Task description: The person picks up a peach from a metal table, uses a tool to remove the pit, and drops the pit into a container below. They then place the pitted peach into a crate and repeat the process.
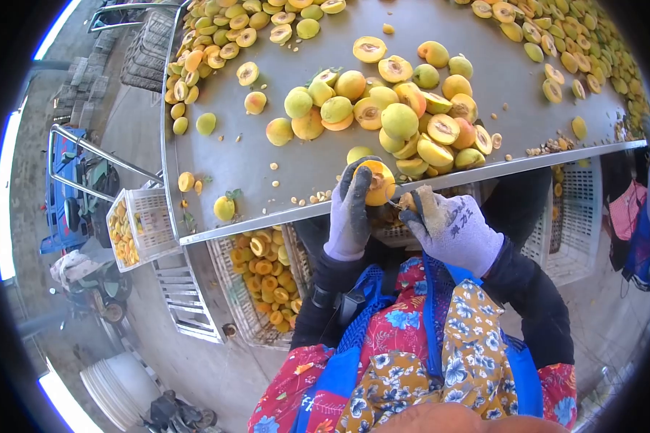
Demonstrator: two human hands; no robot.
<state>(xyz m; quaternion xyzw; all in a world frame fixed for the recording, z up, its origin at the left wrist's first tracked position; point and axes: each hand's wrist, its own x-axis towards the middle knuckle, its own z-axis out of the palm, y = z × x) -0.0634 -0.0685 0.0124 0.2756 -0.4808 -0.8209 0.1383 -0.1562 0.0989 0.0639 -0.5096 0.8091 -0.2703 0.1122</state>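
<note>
A halved yellow fruit is held in my left hand, its cut face turned toward my right hand. The gloved fingers of my right hand are closed round the light handle of a small tool. A thin metal loop at the tool's end meets the edge of the fruit. Both hands are at the front edge of the grey metal table. Just beyond them lies a pile of whole and halved fruit.
Larger fruit heaps lie at the table's back left and back right. Loose pits dot its front edge. Below the table stands a crate of halved fruit; a white crate hangs at the left, and another stands right.
</note>
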